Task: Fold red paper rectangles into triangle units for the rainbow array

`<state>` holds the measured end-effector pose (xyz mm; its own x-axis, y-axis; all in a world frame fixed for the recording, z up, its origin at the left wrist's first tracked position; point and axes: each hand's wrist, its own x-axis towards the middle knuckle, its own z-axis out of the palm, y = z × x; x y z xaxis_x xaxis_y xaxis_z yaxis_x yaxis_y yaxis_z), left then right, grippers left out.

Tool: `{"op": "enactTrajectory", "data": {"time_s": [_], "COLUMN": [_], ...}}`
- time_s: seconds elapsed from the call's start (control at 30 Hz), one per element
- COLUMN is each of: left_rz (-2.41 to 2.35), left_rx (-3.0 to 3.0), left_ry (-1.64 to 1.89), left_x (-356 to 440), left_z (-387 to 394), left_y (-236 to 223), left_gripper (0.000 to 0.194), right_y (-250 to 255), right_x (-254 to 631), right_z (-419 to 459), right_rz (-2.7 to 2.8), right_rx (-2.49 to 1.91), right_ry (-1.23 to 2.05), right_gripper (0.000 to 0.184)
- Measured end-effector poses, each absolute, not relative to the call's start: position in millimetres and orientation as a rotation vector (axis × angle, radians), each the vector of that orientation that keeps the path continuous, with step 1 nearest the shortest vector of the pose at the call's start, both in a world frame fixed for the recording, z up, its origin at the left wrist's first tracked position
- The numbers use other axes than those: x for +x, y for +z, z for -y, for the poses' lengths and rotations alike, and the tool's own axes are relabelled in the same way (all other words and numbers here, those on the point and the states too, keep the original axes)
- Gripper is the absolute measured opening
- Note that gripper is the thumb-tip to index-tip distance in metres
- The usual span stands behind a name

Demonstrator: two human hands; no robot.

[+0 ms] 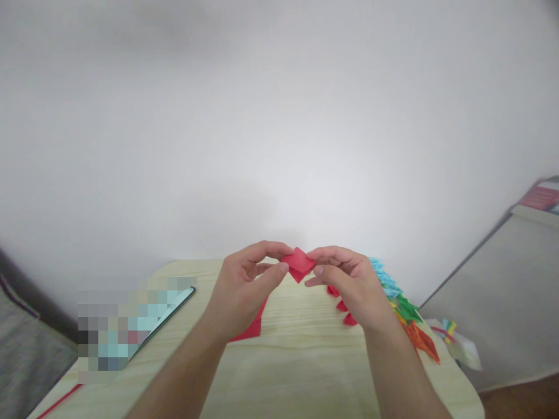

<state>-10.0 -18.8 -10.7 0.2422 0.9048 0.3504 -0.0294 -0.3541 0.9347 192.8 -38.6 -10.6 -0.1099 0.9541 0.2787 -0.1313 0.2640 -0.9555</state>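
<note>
Bare forearms (179,366) reach in over the near edge of a pale wood-grain counter (297,372), meeting at a small folded red paper piece (299,262) raised in line with the far edge, against a white wall (279,128). The left hand (238,285) pinches the piece's left corner between thumb and forefinger; the right hand (353,285) has its thumb and forefinger at the right corner, the other fingers loosely curled. The piece sits squarely between the two, neither hand nearer, its diamond outline showing no clear long axis: one corner points up, one down, with a darker flap below. More red paper (252,330) lies under the left wrist, partly hidden. Small red folded pieces (350,319) lie beside the right hand, multicoloured folded pieces (423,342) line the counter's right edge, and a screen device (168,314) lies near the left edge.
</note>
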Motion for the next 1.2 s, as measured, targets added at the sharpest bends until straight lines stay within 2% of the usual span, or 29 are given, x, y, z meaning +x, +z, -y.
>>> {"op": "enactTrajectory", "data": {"time_s": [0.17,0.33,0.47,0.6,0.7,0.83,1.2], "left_rz": [-0.995,-1.17,-1.157,-1.215,-1.236,-1.157,-1.149], "left_rx": [1.495,1.713,1.91,2.209,2.341,2.402,2.295], "left_ry": [1.179,1.019,0.865,0.777,0.739,0.722,0.733], "left_x": [-10.8,-18.0,-25.9,-28.7,-29.6,-32.1,-34.5], "left_z": [54.6,102.0,126.6,134.5,134.7,132.1,129.9], "left_y": [-70.6,-136.1,-164.3,-173.7,-174.6,-174.8,-181.7], "left_gripper": [0.025,0.021,0.022,0.017,0.014,0.015,0.015], "right_y": [-76.2,-140.8,-166.5,-181.5,-187.7,-190.8,-188.1], "right_x": [183.2,181.3,182.6,182.2,183.9,188.1,187.9], "right_z": [72.1,123.6,153.2,164.0,165.9,165.9,165.5], "right_rz": [1.232,1.286,1.578,1.873,1.957,1.981,1.869], "right_rx": [-0.984,-1.25,-1.375,-1.319,-1.345,-1.324,-1.34], "right_ry": [1.121,1.167,0.907,0.562,0.438,0.422,0.507], "right_gripper": [0.019,0.018,0.018,0.023,0.021,0.023,0.015]}}
